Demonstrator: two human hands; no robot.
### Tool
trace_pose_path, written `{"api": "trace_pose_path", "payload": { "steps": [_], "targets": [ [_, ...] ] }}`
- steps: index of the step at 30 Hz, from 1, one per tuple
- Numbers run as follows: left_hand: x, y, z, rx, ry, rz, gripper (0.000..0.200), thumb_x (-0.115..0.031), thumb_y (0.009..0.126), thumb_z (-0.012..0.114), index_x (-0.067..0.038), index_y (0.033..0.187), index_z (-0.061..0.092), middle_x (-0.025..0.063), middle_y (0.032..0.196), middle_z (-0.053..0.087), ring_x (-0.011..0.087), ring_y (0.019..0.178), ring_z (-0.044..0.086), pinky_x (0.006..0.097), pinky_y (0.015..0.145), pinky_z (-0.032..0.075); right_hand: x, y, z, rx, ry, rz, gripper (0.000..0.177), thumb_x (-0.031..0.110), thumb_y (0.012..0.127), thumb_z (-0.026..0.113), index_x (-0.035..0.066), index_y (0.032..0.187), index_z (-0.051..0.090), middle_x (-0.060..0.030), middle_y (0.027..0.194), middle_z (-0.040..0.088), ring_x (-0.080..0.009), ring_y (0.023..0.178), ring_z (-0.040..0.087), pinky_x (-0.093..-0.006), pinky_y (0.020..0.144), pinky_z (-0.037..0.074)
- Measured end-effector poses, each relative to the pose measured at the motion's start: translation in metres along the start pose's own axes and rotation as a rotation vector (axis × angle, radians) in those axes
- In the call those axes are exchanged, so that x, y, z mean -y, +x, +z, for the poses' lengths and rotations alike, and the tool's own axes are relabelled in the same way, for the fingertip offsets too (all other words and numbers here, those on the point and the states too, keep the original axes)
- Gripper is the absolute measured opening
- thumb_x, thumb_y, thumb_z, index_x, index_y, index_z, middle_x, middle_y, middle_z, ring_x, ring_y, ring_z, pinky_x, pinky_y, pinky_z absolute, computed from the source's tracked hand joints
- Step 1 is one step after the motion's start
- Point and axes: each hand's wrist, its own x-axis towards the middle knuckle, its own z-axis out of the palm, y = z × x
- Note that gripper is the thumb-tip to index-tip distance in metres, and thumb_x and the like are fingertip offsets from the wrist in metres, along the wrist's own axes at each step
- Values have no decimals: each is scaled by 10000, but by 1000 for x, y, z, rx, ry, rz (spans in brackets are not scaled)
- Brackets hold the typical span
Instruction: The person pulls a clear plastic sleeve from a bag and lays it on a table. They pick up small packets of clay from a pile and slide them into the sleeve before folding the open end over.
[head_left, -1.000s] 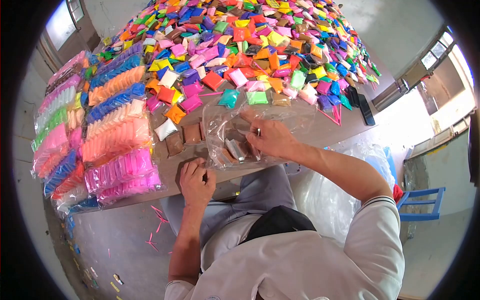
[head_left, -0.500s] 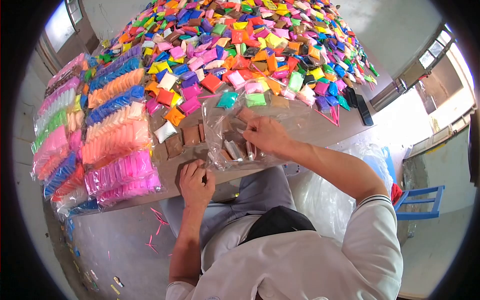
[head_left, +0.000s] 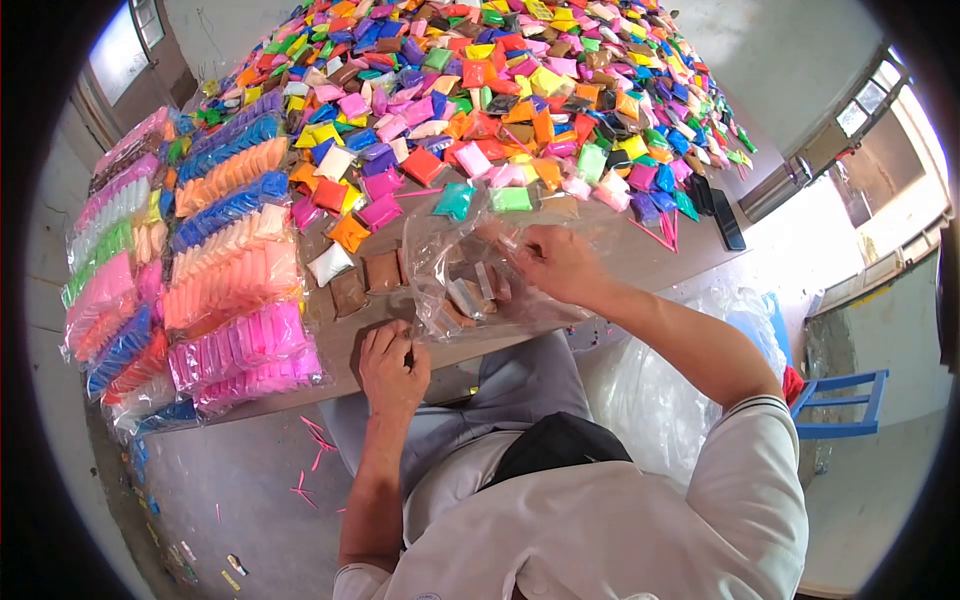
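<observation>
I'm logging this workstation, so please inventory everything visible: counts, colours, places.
Table: one, brown, centre
Loose packets: uncountable, multicoloured, far side
Bagged packets: many, multicoloured, table's left
Clear bag: one, transparent, near side
Brown packets: several, brown, in and beside bag
Phone-like slab: one, black, table's right
Plastic sheeting: uncounted, clear, right of centre
Blue frame: one, blue, far right
Pink strips: several, pink, floor and table
Left hand: one, bare, table edge
Right hand: one, bare, at bag

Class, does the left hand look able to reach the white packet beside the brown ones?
Probably yes: nothing covers the white packet, though a brown packet lies between it and the left hand.
</observation>
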Motion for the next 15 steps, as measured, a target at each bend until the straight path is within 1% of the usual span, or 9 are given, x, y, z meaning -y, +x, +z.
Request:
{"api": "trace_pose_path", "payload": {
  "steps": [4, 7, 10, 13, 15],
  "targets": [
    [-1, -1, 1, 13, -13, -20, 77, -36, 722, 653, 26, 766, 640, 144, 1027, 693, 337, 922, 631, 433, 833, 512, -19, -7, -2, 113, -54, 7, 269, 282, 904, 612, 24, 838, 654, -172, 763, 673, -343, 719, 669, -426, 653, 510],
    [2, -2, 2, 27, -10, -23, 77, -28, 713, 648, 32, 760, 636, 146, 1029, 692, 338, 925, 632, 433, 831, 512, -18, -9, 9, 119, 61, 107, 270, 282, 912, 609, 22, 860, 657, -159, 773, 688, -314, 744, 685, -418, 669, 516],
    [3, -2, 2, 25, -7, -20, 75, -23, 708, 644, 34, 756, 631, 146, 1030, 691, 338, 923, 631, 433, 825, 510, -16, -8, 13, 155, 154, 119, 222, 244, 889, 612, 32, 892, 678, -229, 929, 692, -397, 895, 678, -487, 767, 525],
    [2, -2, 2, 17, -8, -4, 71, -22, 710, 643, 31, 756, 631, 145, 1027, 689, 339, 920, 631, 434, 822, 509, -9, -13, 9, 171, 137, 93, 210, 230, 885, 631, 39, 963, 668, -213, 944, 701, -382, 917, 683, -478, 797, 527],
    [2, -1, 1, 12, -8, 4, 71, -24, 713, 643, 29, 758, 631, 144, 1024, 688, 339, 919, 631, 434, 822, 508, -16, -15, 16, 153, 121, -6, 226, 227, 891, 638, 11, 953, 646, -181, 895, 699, -338, 840, 688, -432, 756, 536]
  ]
}}
